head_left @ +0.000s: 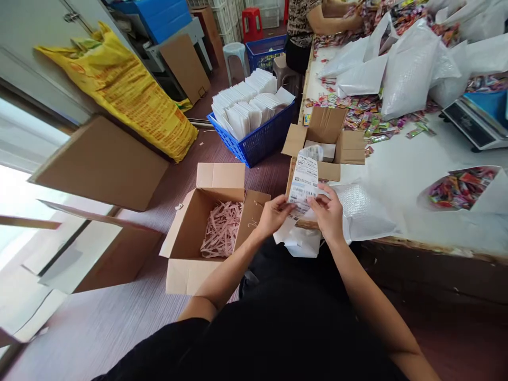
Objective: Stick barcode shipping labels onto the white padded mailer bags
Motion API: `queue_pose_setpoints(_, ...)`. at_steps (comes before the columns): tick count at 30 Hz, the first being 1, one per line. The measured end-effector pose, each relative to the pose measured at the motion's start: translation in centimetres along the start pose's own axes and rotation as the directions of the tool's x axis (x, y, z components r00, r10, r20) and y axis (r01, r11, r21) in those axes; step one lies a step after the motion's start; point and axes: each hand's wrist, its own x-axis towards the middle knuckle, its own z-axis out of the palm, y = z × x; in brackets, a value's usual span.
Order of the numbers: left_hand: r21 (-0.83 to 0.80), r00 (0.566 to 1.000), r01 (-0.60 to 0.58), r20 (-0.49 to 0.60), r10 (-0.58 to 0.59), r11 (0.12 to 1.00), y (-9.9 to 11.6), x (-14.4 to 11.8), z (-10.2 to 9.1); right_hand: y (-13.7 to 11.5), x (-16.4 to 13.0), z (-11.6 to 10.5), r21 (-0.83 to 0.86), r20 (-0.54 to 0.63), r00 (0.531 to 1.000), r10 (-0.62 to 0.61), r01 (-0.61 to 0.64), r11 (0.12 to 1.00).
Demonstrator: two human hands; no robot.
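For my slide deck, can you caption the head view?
Both hands, left hand and right hand, hold a printed label over a white mailer.

A white printed label strip (304, 182) stands upright, pinched at its lower end above the table edge.

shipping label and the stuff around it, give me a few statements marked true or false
1. Both hands, left hand and right hand, hold the shipping label. True.
2. The floor box is packed with candy. False: it holds pinkish paper strips.
3. The blue basket holds white envelopes. True.
4. The small box on the table is taped shut. False: its flaps are open.
5. Another person works at the far end of the table. True.
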Motion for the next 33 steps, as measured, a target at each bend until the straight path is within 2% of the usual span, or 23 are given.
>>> queue_pose_setpoints(3,0.078,0.996,-0.086,0.007,0.086,0.993,0.2,-2.1,1.3,-0.9,-1.0,-2.9,-0.052,0.057,0.996,0.066,-0.063,0.997)
queue_pose_setpoints(5,0.025,0.996,-0.065,0.07,0.064,0.998,0.1,-3.2,1.4,-1.4,-2.1,-4.3,-0.08,0.103,0.99,0.098,-0.09,0.993)
queue_pose_setpoints(7,-0.149,0.976,0.088,0.212,-0.055,0.985,0.1,-3.6,1.5,-1.6,-3.4,-5.2,-0.126,0.156,0.983,0.096,-0.077,0.989)
queue_pose_setpoints(8,-0.259,0.948,0.207,0.289,-0.129,0.943,0.2,-3.4,1.5,-1.7,-4.1,-5.4,-0.162,0.19,0.978,0.086,-0.055,0.985)
queue_pose_setpoints(10,-0.439,0.879,0.437,0.395,-0.269,0.785,0.5,-2.6,1.9,-1.7,-5.3,-5.6,-0.241,0.252,0.966,0.067,-0.004,0.971)
queue_pose_setpoints(11,-0.495,0.854,0.506,0.399,-0.333,0.706,0.8,-2.0,2.2,-1.6,-5.7,-5.6,-0.278,0.263,0.963,0.053,0.023,0.96)
queue_pose_setpoints(13,-0.542,0.826,0.563,0.353,-0.439,0.624,1.4,-0.9,3.1,-1.2,-5.9,-5.6,-0.342,0.214,0.977,-0.011,0.086,0.936)
queue_pose_setpoints(15,-0.54,0.808,0.586,0.324,-0.493,0.604,2.0,-0.2,4.0,-0.8,-5.5,-5.6,-0.397,0.126,0.984,-0.125,0.166,0.903)
queue_pose_setpoints(17,-0.545,0.788,0.608,0.325,-0.523,0.577,2.6,0.1,4.8,-0.2,-5.0,-5.7,-0.451,0.092,0.966,-0.241,0.256,0.855)
queue_pose_setpoints(20,-0.586,0.751,0.63,0.294,-0.591,0.51,3.0,0.0,5.5,0.0,-4.8,-5.6,-0.494,0.154,0.925,-0.346,0.376,0.784)
queue_pose_setpoints(22,-0.62,0.729,0.631,0.269,-0.629,0.466,2.8,0.1,5.7,-0.7,-5.3,-5.4,-0.508,0.192,0.9,-0.392,0.433,0.745)
queue_pose_setpoints(24,-0.654,0.716,0.614,0.224,-0.661,0.442,2.2,0.5,5.7,-2.3,-6.1,-5.6,-0.512,0.218,0.877,-0.427,0.475,0.715)
queue_pose_setpoints(26,-0.683,0.698,0.58,0.135,-0.703,0.445,1.4,1.1,5.2,-4.5,-6.4,-6.4,-0.434,0.233,0.867,-0.441,0.498,0.751)
queue_pose_setpoints(28,-0.692,0.68,0.555,0.058,-0.731,0.461,0.7,1.8,4.5,-6.3,-5.3,-8.0,-0.258,0.129,0.858,-0.497,0.513,0.819)
queue_pose_setpoints(30,-0.685,0.687,0.544,0.032,-0.726,0.485,0.1,2.2,3.5,-6.7,-2.6,-10.0,-0.129,-0.118,0.828,-0.548,0.535,0.835)
queue_pose_setpoints(31,-0.677,0.697,0.546,0.041,-0.716,0.493,-0.1,2.3,3.1,-6.2,-0.9,-10.8,-0.138,-0.221,0.81,-0.543,0.525,0.84)
queue_pose_setpoints(32,-0.669,0.704,0.552,0.054,-0.708,0.497,-0.2,2.3,2.7,-5.1,0.9,-11.4,-0.2,-0.275,0.811,-0.517,0.478,0.855)
queue_pose_setpoints(33,-0.668,0.704,0.559,0.068,-0.707,0.492,-0.3,2.2,2.4,-3.7,2.6,-11.7,-0.324,-0.219,0.874,-0.434,0.355,0.877)
